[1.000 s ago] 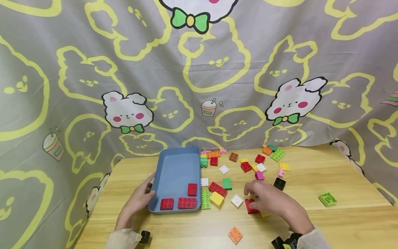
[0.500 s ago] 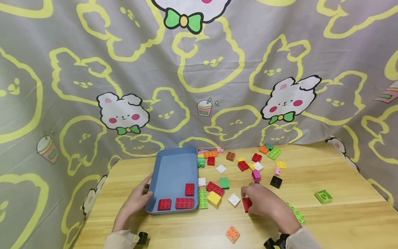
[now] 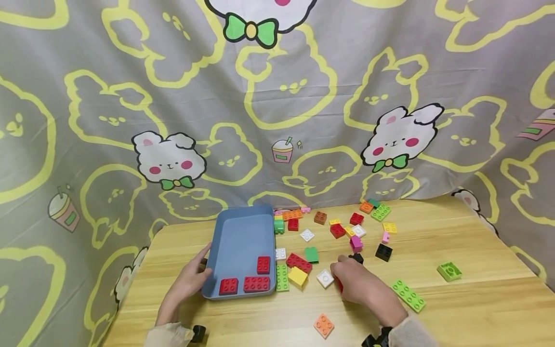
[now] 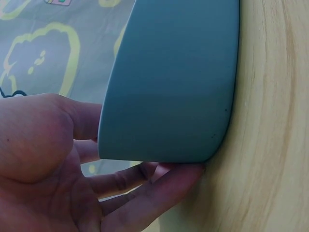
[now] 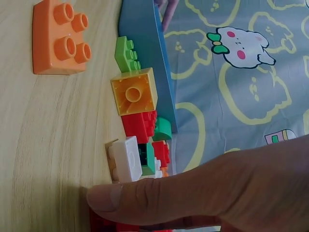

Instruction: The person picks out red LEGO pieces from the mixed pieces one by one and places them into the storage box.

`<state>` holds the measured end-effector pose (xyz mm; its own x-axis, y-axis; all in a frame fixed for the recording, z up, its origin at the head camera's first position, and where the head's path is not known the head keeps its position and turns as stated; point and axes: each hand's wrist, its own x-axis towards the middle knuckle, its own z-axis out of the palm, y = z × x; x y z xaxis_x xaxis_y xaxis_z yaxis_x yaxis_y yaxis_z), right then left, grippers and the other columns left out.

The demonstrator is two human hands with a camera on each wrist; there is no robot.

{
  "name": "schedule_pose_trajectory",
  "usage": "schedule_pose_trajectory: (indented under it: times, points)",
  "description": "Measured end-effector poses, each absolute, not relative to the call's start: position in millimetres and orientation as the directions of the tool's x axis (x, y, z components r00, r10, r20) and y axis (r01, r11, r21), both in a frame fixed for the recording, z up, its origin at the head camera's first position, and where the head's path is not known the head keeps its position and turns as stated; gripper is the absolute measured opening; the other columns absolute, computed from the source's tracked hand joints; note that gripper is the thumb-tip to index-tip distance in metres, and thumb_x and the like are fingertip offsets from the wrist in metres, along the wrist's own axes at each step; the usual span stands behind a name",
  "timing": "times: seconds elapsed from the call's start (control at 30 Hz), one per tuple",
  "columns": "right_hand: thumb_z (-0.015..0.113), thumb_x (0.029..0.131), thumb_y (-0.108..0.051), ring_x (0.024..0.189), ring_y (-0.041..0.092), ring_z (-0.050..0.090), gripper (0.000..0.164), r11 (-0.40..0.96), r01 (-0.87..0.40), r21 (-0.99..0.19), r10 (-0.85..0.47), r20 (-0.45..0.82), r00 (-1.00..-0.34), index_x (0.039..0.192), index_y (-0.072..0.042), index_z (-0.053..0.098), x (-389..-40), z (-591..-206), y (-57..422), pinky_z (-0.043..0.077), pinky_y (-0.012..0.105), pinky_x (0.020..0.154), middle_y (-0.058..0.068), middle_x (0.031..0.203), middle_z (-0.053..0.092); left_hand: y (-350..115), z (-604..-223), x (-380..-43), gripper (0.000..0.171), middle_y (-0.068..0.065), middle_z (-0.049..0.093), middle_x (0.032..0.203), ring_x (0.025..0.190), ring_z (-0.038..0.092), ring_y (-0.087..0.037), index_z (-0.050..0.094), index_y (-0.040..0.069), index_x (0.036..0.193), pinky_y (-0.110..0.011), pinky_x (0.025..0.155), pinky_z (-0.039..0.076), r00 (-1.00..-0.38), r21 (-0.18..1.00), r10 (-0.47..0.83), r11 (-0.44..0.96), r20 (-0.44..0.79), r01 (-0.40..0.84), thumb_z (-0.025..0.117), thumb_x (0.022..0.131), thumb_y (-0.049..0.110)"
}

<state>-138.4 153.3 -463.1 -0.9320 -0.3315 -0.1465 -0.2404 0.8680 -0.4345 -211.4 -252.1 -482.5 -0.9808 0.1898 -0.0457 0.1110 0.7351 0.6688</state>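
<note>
My left hand (image 3: 191,277) holds the left side of a blue tray (image 3: 243,221), thumb over the rim, fingers along the outer wall; the left wrist view shows the tray's outer wall (image 4: 169,96) up close. Inside the tray lie a red brick (image 3: 263,265), a second red brick (image 3: 228,286) and a longer red brick (image 3: 256,284). On the table, my right hand (image 3: 357,284) pinches another red brick (image 5: 104,223), mostly hidden under the thumb and fingers. A white brick (image 3: 325,278) is just left of that hand, and a black brick (image 3: 356,259) just beyond it.
Many loose bricks spread right of the tray, among them a yellow brick (image 3: 298,277), a long red brick (image 3: 299,263) and a black brick (image 3: 383,252). An orange brick (image 3: 323,326) lies near the front, a long green brick (image 3: 408,295) by the right wrist. A patterned curtain (image 3: 303,96) hangs behind.
The fingers of my right hand have closed round the red brick, now nearly covered. The long green brick has come into view beside the wrist. My left hand stays on the tray.
</note>
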Motion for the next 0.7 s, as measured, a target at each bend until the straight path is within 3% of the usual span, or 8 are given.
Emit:
schedule_pose_trajectory:
  times: [0.47, 0.7]
  points:
    - [0.077, 0.065, 0.01, 0.07, 0.02, 0.046, 0.029, 0.841, -0.284, -0.461, -0.374, -0.116, -0.92, 0.072, -0.009, 0.057, -140.1, -458.8, 157.5, 0.046, 0.037, 0.062, 0.003, 0.074, 0.05, -253.4, -480.8, -207.9, 0.068, -0.024, 0.057, 0.111, 0.095, 0.056, -0.031, 0.028, 0.0, 0.155, -0.043, 0.075, 0.052, -0.98, 0.683, 0.19, 0.724, -0.062, 0.097, 0.054, 0.092, -0.004]
    - [0.076, 0.066, 0.009, 0.071, 0.02, 0.049, 0.024, 0.826, -0.292, -0.482, -0.379, -0.092, -0.921, 0.079, -0.006, 0.063, -140.8, -454.9, 158.7, 0.049, 0.036, 0.06, 0.006, 0.078, 0.055, -252.5, -480.2, -209.0, 0.067, -0.024, 0.057, 0.112, 0.095, 0.056, -0.03, 0.028, 0.001, 0.155, -0.043, 0.074, 0.052, -0.979, 0.678, 0.189, 0.73, -0.072, 0.091, 0.054, 0.093, -0.003]
